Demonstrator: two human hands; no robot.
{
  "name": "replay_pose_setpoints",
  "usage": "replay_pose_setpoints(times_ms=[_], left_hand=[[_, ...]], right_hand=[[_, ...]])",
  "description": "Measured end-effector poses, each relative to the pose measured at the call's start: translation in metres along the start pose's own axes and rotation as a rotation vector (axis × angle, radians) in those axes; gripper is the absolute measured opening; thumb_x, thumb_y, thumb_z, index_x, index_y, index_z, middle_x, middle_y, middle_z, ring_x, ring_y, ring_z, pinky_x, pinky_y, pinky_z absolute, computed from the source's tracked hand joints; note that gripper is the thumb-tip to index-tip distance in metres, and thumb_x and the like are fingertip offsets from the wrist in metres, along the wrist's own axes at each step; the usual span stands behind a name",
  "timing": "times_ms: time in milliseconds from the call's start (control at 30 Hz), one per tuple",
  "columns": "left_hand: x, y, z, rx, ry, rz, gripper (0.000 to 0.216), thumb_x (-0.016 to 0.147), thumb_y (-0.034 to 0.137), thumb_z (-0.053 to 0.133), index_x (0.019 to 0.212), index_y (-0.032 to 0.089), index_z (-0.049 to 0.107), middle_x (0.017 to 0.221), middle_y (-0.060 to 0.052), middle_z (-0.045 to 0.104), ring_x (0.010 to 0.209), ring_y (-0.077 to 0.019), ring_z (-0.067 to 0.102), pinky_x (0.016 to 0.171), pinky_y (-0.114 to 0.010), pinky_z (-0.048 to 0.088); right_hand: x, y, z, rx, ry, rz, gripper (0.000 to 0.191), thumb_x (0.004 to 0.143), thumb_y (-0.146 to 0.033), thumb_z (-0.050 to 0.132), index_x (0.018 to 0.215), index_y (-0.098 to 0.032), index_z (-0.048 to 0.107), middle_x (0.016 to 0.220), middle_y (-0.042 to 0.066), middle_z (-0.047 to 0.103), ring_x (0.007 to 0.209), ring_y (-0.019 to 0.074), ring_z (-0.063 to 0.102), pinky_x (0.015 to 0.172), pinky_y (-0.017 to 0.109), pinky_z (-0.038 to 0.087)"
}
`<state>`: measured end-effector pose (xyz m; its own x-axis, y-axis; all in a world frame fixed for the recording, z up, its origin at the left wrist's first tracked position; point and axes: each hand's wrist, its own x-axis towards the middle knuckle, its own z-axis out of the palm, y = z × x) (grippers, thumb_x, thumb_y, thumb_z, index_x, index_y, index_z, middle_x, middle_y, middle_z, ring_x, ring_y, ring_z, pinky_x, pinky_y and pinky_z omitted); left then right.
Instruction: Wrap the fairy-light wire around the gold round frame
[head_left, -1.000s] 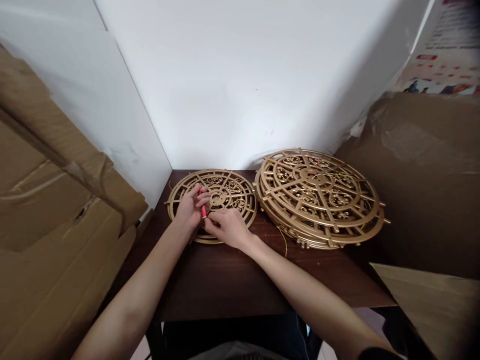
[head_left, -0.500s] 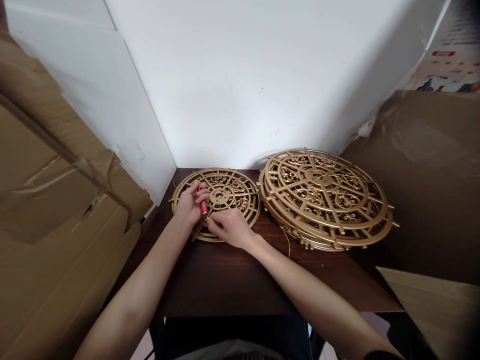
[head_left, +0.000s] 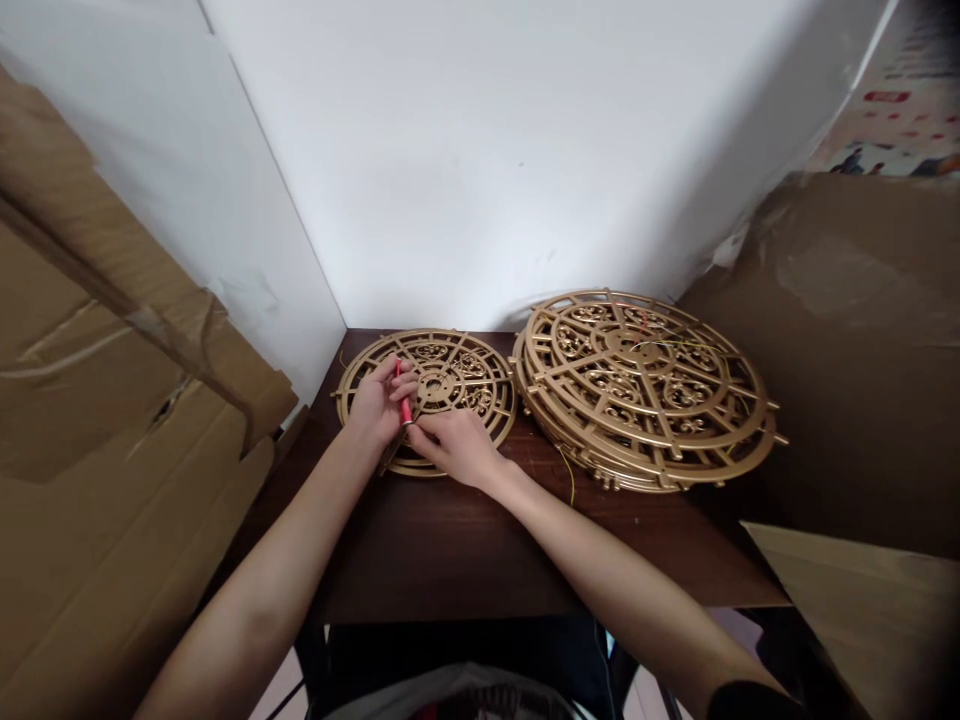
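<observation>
red tube (head_left: 406, 410) — held in curled fingers of left hand (head_left: 377, 402), above gold disc (head_left: 437, 388) on dark table (head_left: 480, 560). right hand (head_left: 461, 447) at tube's lower end, thumb and forefinger close together; too small to tell if they grip anything. step seems fine fingertip work at that end — next move likely calls for steady left hold, small right-hand motion. gold stack (head_left: 641, 375) just beside disc.
</observation>
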<state>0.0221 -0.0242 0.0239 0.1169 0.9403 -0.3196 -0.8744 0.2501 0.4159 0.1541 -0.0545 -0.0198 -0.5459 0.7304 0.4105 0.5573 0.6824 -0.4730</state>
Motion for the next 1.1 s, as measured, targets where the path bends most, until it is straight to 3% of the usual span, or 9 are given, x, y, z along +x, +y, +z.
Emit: replay_pose_setpoints(times_ms=[167, 500, 667, 1100], left_hand=[[-0.0007, -0.0019, 0.0016, 0.018, 0.004, 0.016, 0.026, 0.098, 0.018, 0.033, 0.075, 0.013, 0.043, 0.062, 0.001, 0.043, 0.04, -0.0009, 0.035, 0.031, -0.007, 0.026], [-0.0019, -0.006, 0.0017, 0.12, 0.0, -0.079, 0.03, 0.098, 0.023, 0.034, 0.073, 0.013, 0.046, 0.055, 0.004, 0.038, 0.035, -0.0014, 0.029, 0.03, -0.008, 0.029], [-0.0036, -0.0087, 0.0053, 0.134, 0.03, 0.002, 0.026, 0.096, 0.018, 0.038, 0.073, 0.012, 0.047, 0.06, 0.0, 0.046, 0.039, -0.002, 0.034, 0.029, -0.008, 0.025], [0.0027, -0.0101, -0.0016, 0.21, 0.032, 0.038, 0.024, 0.093, 0.015, 0.041, 0.071, 0.011, 0.047, 0.064, -0.002, 0.05, 0.042, -0.0025, 0.036, 0.03, -0.009, 0.025]], right_hand=[[-0.0001, -0.0002, -0.0002, 0.015, 0.007, 0.002, 0.034, 0.092, -0.029, 0.048, 0.062, -0.016, 0.057, 0.058, -0.003, 0.055, 0.054, 0.0073, 0.043, 0.057, 0.022, 0.024], [-0.0008, 0.0016, 0.0003, -0.048, -0.04, -0.043, 0.022, 0.087, -0.031, 0.057, 0.071, -0.016, 0.061, 0.066, 0.0, 0.061, 0.058, 0.0104, 0.048, 0.058, 0.023, 0.025], [-0.0005, -0.0023, -0.0013, -0.008, -0.024, 0.009, 0.025, 0.087, -0.026, 0.054, 0.065, -0.016, 0.06, 0.062, -0.001, 0.06, 0.054, 0.0091, 0.045, 0.057, 0.023, 0.027], [-0.0006, -0.0019, -0.0002, 0.074, 0.011, 0.01, 0.021, 0.082, -0.023, 0.056, 0.062, -0.016, 0.058, 0.061, -0.002, 0.056, 0.054, 0.0076, 0.043, 0.058, 0.021, 0.03]])
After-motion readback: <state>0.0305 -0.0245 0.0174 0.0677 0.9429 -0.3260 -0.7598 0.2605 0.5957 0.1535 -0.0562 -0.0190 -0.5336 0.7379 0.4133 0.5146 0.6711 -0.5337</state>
